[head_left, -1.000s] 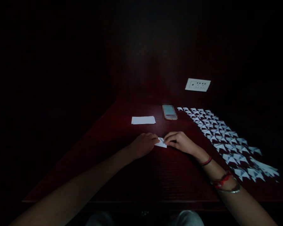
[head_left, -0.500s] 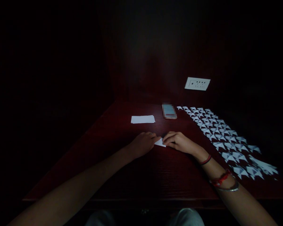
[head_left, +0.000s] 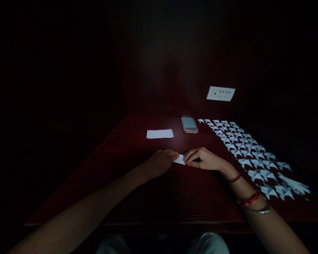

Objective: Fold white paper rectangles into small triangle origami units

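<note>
A small piece of white paper (head_left: pixel 179 159) lies on the dark red table between my hands, its two ends under my fingers. My left hand (head_left: pixel 160 162), with a ring on one finger, presses on the paper's left end; its fingers are held together. Bent fingers of my right hand (head_left: pixel 201 158) grip the right end. Just beyond them rests a small stack of white paper strips (head_left: pixel 159 134).
A phone (head_left: pixel 189 125) lies at the back of the table. Rows of folded white paper pieces (head_left: pixel 245 143) cover the right side, with several loose paper strips (head_left: pixel 294 183) near the front. A socket plate (head_left: pixel 221 94) is on the back wall.
My left fingers have drawn back slightly from the paper's middle, which now looks flatter. My right hand has shifted only a little, staying at the right end.
</note>
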A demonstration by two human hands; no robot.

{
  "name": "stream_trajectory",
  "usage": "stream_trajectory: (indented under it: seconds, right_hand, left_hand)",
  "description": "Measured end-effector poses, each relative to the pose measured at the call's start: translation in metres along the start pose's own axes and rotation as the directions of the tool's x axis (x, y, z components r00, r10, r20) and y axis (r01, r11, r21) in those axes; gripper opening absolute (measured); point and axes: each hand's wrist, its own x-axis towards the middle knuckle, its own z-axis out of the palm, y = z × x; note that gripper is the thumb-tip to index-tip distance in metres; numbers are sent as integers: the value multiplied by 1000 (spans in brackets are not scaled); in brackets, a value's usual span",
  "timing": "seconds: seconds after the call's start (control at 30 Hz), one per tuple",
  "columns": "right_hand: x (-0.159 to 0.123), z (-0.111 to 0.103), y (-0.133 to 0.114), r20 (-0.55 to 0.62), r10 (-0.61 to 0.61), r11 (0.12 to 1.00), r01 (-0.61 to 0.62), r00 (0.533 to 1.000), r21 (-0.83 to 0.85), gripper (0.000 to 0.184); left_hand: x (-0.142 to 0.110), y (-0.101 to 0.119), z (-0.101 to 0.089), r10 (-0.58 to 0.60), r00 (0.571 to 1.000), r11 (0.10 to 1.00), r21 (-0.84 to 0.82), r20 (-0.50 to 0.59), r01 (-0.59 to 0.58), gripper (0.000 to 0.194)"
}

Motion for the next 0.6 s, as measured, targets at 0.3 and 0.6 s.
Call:
stream_trajectory:
  seconds: [0.3, 0.6]
  right_hand:
    - [6, 10, 11, -188, 63, 984, -93, 980, -152, 25]
    - [8, 11, 14, -108, 65, 962, -91, 992, -257, 20]
  left_hand:
    - [-2, 3, 6, -9, 1000, 999, 53, 20, 8, 37]
    - [-1, 7, 1, -17, 1000, 999, 42, 0, 17, 37]
